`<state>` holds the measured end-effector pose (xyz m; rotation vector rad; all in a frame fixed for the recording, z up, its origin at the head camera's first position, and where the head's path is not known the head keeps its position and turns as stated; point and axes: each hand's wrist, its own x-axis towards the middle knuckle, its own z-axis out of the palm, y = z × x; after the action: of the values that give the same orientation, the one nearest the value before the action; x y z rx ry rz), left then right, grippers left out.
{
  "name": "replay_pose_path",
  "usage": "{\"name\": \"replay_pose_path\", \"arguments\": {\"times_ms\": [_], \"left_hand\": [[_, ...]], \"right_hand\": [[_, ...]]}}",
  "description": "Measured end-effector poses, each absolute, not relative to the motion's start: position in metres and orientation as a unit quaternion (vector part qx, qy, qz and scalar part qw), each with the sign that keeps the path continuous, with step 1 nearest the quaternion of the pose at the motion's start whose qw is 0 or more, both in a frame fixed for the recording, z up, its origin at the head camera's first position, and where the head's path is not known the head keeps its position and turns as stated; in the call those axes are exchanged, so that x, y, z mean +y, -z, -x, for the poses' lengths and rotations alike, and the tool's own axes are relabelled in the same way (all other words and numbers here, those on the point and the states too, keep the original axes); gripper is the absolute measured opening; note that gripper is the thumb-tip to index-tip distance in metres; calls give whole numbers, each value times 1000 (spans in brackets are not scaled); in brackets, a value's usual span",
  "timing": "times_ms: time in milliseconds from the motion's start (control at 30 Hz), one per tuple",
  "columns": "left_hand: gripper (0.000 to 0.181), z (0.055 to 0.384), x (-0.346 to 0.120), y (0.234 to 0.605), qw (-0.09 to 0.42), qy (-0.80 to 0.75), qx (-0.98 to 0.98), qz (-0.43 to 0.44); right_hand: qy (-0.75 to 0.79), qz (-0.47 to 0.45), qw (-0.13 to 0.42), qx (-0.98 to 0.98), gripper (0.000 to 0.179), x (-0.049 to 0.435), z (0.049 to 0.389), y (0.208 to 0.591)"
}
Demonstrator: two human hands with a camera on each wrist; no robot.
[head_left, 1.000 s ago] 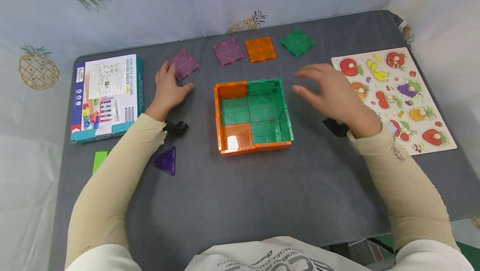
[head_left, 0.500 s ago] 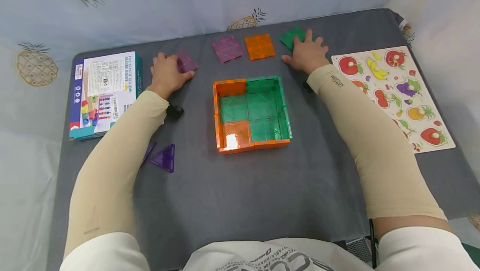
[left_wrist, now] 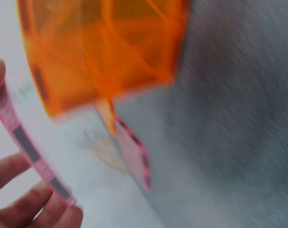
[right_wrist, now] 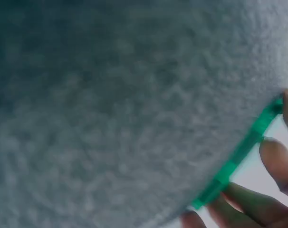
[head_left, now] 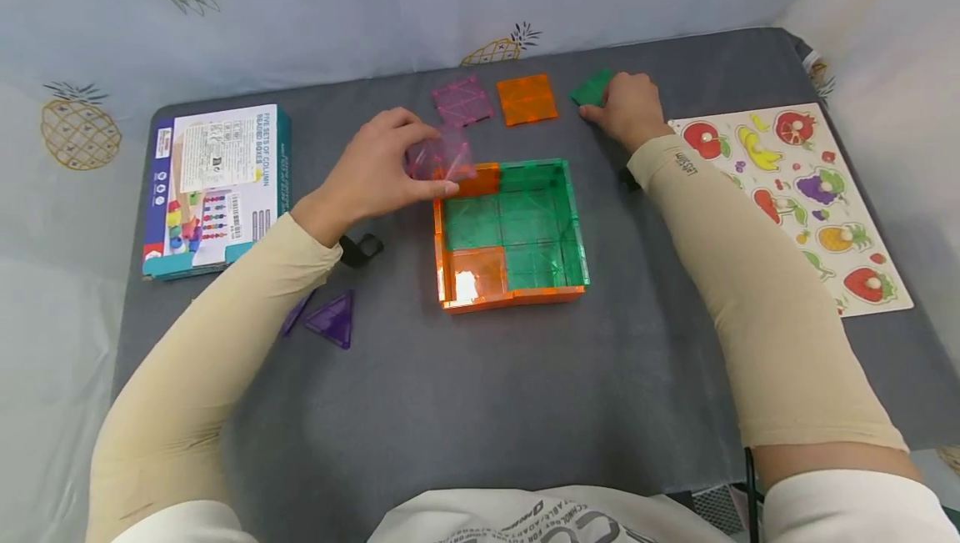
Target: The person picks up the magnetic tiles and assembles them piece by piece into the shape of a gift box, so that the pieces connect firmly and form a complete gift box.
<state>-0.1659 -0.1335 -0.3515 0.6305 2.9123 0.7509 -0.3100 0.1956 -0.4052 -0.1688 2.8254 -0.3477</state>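
My left hand [head_left: 375, 166] grips a clear pink square magnetic tile [head_left: 452, 155] between thumb and fingers, tilted just above the far-left corner of an open-topped box [head_left: 517, 296] built of orange and green tiles. In the left wrist view the pink tile's edge lies between thumb and fingertips, beside an orange box wall [left_wrist: 106, 57]. At the far side of the table, my right hand [head_left: 632, 109] pinches a green square tile [head_left: 592, 89], partly hidden by the fingers. The right wrist view shows that tile edge-on across the fingertips.
Behind the box lie another pink tile [head_left: 461, 101] and an orange tile [head_left: 527, 99]. Purple triangular tiles [head_left: 334, 320] lie near my left forearm. A beaded-boxes carton [head_left: 213, 184] is on the left, a fruit puzzle board [head_left: 806, 209] on the right.
My left hand has lifted the pink tile and carried it right to the box's far-left corner. My right hand has reached forward to the green tile and closed its fingers on it.
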Motion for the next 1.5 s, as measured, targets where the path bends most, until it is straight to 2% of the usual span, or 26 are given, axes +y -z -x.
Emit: {"name": "replay_pose_path", "arguments": {"times_ms": [167,400,533,667,833,1033,1333,1400,1500], "left_hand": [[64,158,-118,351,65,-217,937,-266],[66,154,-107,353,80,-215,934,-276],[66,153,-105,355,84,-233,928,-278],[66,149,-105,358,84,-244,923,-286],[67,147,-104,360,72,-253,918,-296],[69,146,-104,365,70,-247,922,-291],[74,142,-103,370,73,-249,924,-283],[74,141,-103,371,74,-253,922,-283],[75,141,-103,372,72,-252,923,-281]], "right_hand": [[89,87,159,979,70,192,302,406],[122,62,185,973,84,195,292,398],[151,94,168,969,77,195,284,387],[184,179,142,956,68,190,266,365],[185,339,133,913,65,183,236,338],[165,445,140,869,64,171,204,336],[155,440,139,874,68,163,191,343],[179,429,154,872,70,165,197,344],[243,402,161,868,61,168,218,353]]}}
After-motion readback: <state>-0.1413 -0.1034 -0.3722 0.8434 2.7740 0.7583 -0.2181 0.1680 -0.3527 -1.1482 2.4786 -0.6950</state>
